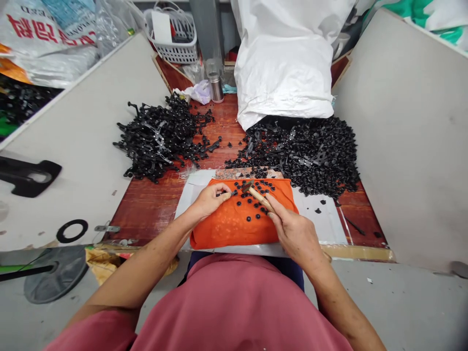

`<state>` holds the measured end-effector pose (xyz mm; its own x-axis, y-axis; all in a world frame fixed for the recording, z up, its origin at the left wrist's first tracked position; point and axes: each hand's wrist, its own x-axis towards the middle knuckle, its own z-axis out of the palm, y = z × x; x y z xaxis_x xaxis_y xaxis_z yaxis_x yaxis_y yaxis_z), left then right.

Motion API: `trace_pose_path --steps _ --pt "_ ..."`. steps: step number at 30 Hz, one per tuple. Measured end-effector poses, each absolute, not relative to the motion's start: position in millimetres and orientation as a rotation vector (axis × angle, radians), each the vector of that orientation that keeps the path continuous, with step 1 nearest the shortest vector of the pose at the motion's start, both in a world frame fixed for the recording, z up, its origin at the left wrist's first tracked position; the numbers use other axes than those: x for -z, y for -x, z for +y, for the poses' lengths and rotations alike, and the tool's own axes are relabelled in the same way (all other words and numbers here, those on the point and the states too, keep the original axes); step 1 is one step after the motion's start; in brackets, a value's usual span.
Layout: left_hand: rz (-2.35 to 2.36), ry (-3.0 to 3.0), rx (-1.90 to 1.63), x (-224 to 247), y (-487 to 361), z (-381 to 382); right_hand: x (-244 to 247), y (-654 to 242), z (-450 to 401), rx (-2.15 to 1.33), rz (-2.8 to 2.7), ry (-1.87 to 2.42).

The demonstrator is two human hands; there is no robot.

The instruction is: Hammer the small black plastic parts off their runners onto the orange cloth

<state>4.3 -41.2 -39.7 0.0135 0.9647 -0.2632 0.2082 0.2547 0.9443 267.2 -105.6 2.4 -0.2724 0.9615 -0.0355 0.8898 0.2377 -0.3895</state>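
Note:
An orange cloth (219, 229) lies on a white board (321, 222) in front of me, with several small round black plastic pieces (258, 216) scattered over it. My left hand (209, 201) is closed at the cloth's upper left, pinching a small black plastic part (233, 193) whose near end is hidden by the fingers. On the right, my right hand (294, 228) is wrapped round the wooden handle of a hammer (260, 199). The hammer's dark metal head is over the black pieces, close to the left fingertips; whether it touches them I cannot tell.
A heap of black plastic parts (157, 139) stands at the left, another heap (321, 156) at the right below a large white sack (285, 73). Pale panels (402, 122) flank the table (146, 202). At the back are a steel flask (216, 87) and a white basket (179, 52).

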Motion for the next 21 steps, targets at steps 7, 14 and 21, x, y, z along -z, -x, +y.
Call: trace_pose_path --steps 7,14,21 --pt "1.421 -1.217 -0.822 49 -2 -40 4 -238 -89 -0.316 -2.518 1.803" --pt "1.49 -1.452 -0.687 64 5 -37 8 -237 -89 -0.222 -2.511 1.8" --pt "1.526 -1.461 -0.686 67 3 -37 9 -239 -86 -0.288 -2.435 1.721"
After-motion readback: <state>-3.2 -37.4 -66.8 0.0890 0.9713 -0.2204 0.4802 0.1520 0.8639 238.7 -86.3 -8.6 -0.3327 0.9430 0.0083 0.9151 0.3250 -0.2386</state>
